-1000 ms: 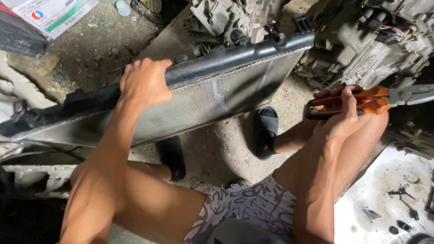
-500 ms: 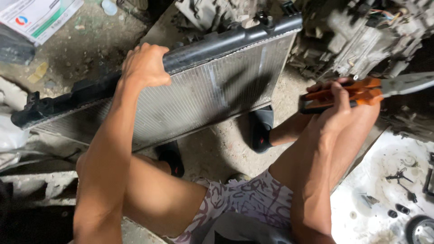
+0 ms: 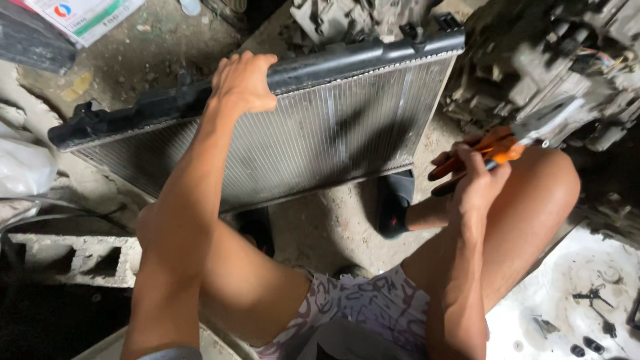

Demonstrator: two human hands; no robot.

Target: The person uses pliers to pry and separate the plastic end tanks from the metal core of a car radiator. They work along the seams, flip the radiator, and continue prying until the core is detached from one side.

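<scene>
The left hand is closed over the black top edge of a radiator, which stands tilted on the concrete floor at twelve o'clock from the person's knees. The right hand, at three o'clock, grips orange-handled pliers. The step looks like steadying the radiator; working on it would call for bringing the pliers across. No containers show clearly.

Head camera, looking steeply down from close above a seated person's lap.

The single view faces forward and down onto the radiator, which stands on edge across the upper middle of the frame. Nearer than the radiator come both forearms, bare knees and patterned shorts; beyond it, dirt floor; right of it, blurred engine parts. Everything sits within arm's reach. No second view overlaps.
</scene>
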